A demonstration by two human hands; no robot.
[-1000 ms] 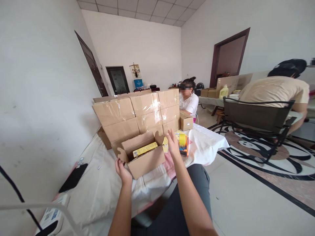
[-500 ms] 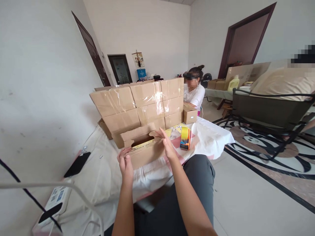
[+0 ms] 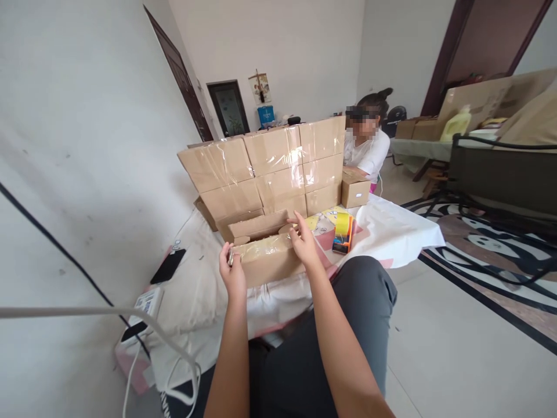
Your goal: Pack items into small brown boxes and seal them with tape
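A small cardboard box [image 3: 272, 267] stands on the cloth-covered table in front of me, its far flap raised and a dark gap showing behind its near top part, which has shiny clear tape on it. My left hand [image 3: 232, 270] grips the box's left end, thumb on the near side. At the right end, my right hand [image 3: 301, 238] holds the box with its fingers near the top edge. Right of it sits a tape dispenser [image 3: 343, 233] with a yellow roll. Behind rises a stack of taped boxes [image 3: 270, 168].
A single small box [image 3: 355, 190] stands right of the stack, near a person in a white shirt [image 3: 369, 154]. Black phones [image 3: 168, 267] and a power strip [image 3: 148, 302] lie at the left, with cables. A metal-framed chair [image 3: 500, 174] is at the right.
The near top part of the box now lies folded over the opening, with tape visible on it. The view has shifted, and both hands remain at the box's ends.
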